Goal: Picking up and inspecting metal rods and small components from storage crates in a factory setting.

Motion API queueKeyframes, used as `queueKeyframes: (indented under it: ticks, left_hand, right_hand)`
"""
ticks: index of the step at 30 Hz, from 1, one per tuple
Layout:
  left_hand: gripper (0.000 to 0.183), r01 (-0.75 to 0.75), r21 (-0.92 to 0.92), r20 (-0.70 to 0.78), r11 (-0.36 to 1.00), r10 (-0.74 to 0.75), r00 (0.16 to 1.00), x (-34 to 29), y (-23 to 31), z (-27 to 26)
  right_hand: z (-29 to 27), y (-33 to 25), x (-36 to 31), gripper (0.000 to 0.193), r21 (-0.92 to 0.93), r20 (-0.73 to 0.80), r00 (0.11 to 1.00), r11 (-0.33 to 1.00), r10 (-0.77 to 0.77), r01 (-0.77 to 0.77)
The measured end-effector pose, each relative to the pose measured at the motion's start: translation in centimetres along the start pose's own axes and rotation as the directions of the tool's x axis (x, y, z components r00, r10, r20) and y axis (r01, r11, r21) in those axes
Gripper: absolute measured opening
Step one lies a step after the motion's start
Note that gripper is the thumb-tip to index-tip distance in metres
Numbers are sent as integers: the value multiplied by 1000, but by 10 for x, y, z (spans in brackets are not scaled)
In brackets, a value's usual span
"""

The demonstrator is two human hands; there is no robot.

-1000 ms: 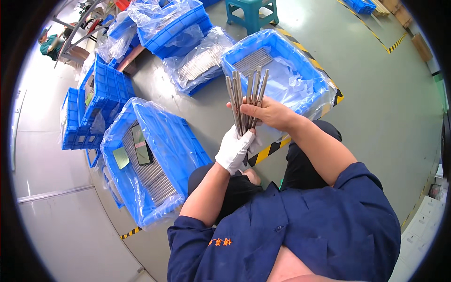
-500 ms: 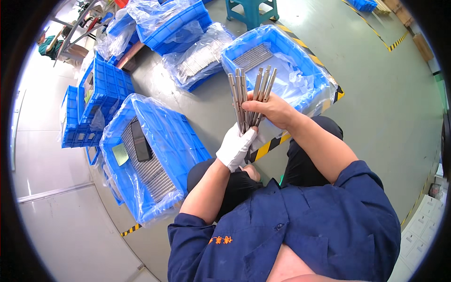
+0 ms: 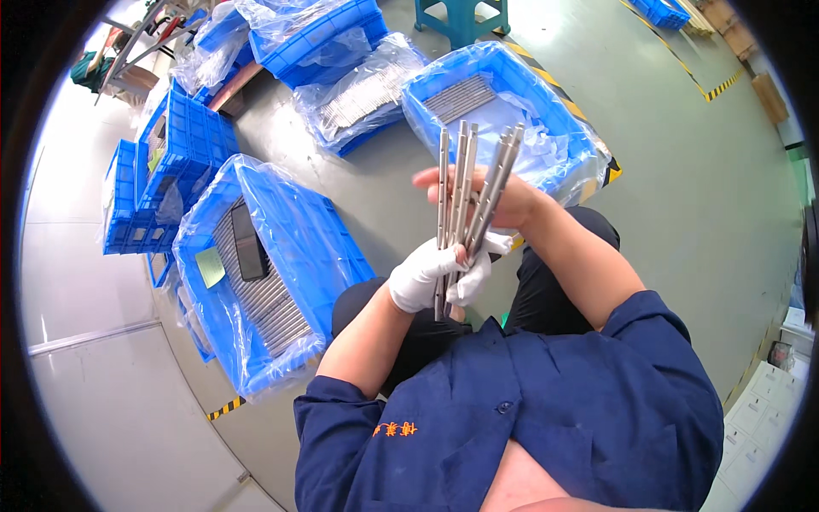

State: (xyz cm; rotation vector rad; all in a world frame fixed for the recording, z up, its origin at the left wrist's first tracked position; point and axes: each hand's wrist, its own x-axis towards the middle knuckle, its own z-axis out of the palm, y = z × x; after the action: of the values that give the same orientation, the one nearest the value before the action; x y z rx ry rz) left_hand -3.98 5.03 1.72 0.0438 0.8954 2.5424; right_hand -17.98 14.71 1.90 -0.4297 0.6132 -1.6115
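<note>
My left hand (image 3: 417, 278), in a white glove, is closed round the lower part of several slim metal rods (image 3: 461, 192). The rods stand roughly upright and fan apart at the top, with small holes along their sides; their lower ends poke out below the glove. Behind them is my bare right hand (image 3: 514, 203), its fingers stretched out to the left and partly hidden by the rods. Whether its palm touches the rods I cannot tell. Beyond the hands stands a blue plastic crate (image 3: 420, 78) lined with clear film, with a row of similar rods (image 3: 461, 99) and crumpled white sheeting inside.
At my left a film-lined blue crate (image 3: 337, 230) holds more rods (image 3: 277, 309), a black phone (image 3: 250, 243) and a green paper slip (image 3: 210, 267). Stacked blue crates (image 3: 192, 141) stand farther left. A teal stool (image 3: 461, 27) is at the far side. Yellow-black tape (image 3: 559, 90) marks the floor.
My right hand has loosened from round the rods, and its fingers now extend behind them. The rods have come lower in my left hand's grip and sit in separate clusters.
</note>
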Motion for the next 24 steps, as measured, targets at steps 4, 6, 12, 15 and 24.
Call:
queueKeyframes:
  ticks: [4, 6, 12, 15, 24]
  left_hand:
    - [51, 11, -107, 116, 994, 2, 993, 4, -2, 13]
    - [53, 53, -137, 173, 989, -29, 985, 3, 1, 14]
    - [43, 109, -6, 20, 994, -109, 994, 4, 4, 10]
    - [38, -75, -35, -179, 997, 68, 981, 11, 3, 3]
    - [37, -241, -282, -526, 929, 60, 848, 25, -3, -18]
  right_hand:
    - [-6, 1, -6, 34, 54, 156, 981, 993, -115, 108]
    - [-1, 3, -6, 31, 78, 124, 977, 983, -175, 166]
    - [-25, -57, -5, 18, -129, -494, 694, 833, -524, 538]
    - [-22, -66, -20, 7, -568, -322, 460, 557, -828, 606]
    - [21, 29, -22, 18, -917, 392, 755, -286, -525, 277]
